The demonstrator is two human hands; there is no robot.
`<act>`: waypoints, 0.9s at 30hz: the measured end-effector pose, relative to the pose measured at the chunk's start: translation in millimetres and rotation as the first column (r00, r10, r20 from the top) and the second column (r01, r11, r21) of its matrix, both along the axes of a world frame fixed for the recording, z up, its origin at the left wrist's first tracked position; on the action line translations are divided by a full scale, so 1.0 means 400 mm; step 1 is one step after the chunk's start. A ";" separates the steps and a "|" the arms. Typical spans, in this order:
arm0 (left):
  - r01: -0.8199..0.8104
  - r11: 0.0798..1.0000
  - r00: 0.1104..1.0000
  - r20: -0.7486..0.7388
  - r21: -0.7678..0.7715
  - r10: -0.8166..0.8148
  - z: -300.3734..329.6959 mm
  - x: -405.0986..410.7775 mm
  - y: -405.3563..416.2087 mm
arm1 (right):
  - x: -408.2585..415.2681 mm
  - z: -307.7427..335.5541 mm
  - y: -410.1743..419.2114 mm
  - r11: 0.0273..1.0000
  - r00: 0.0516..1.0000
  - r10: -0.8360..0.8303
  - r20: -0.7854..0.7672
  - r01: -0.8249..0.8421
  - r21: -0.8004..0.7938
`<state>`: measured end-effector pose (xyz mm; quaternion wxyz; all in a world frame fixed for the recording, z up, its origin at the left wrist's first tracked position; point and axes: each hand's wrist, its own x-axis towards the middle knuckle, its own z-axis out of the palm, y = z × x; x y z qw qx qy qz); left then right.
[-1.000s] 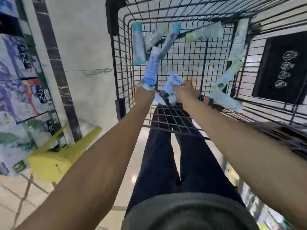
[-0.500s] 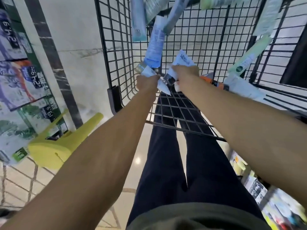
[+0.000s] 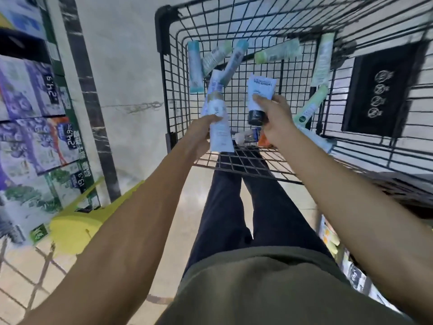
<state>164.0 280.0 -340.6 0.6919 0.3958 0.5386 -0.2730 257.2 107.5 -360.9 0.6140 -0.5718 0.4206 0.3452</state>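
Both my arms reach into a black wire shopping cart (image 3: 164, 90). My left hand (image 3: 199, 134) grips a white tube (image 3: 219, 133), lifted off the cart's floor. My right hand (image 3: 274, 116) holds a pale blue tube with a black cap (image 3: 259, 95), cap downward, raised above the cart's floor. Several more tubes lie in the cart: a teal one (image 3: 194, 66), a blue-and-white one (image 3: 215, 95), pale green ones (image 3: 277, 53) along the far side and a green one (image 3: 310, 105) at the right.
A small capped bottle and an orange item (image 3: 263, 139) lie under my right hand. A black sign (image 3: 379, 90) hangs on the cart's right wall. Shelves with priced packs (image 3: 35, 113) stand at the left, a yellow stool (image 3: 77, 226) beside them. More shelf goods (image 3: 332, 240) show at lower right.
Both hands have lifted their tubes up from the cart's floor. The right hand's tube now stands clear above the other items. The view has swung back, showing more of the cart.
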 end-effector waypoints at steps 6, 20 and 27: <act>0.086 0.990 0.969 0.222 0.109 -0.108 0.247 0.048 -0.016 | 0.042 0.277 -0.060 0.992 0.986 -0.059 0.156 0.040 0.122; 0.205 0.937 0.712 0.613 0.283 -0.341 0.643 0.065 -0.056 | -0.084 0.746 -0.214 0.946 0.779 -0.323 0.537 0.252 0.204; 0.250 0.867 0.544 0.678 0.431 -0.494 0.787 0.055 -0.051 | -0.233 0.876 -0.241 0.884 0.630 -0.456 0.629 0.405 0.236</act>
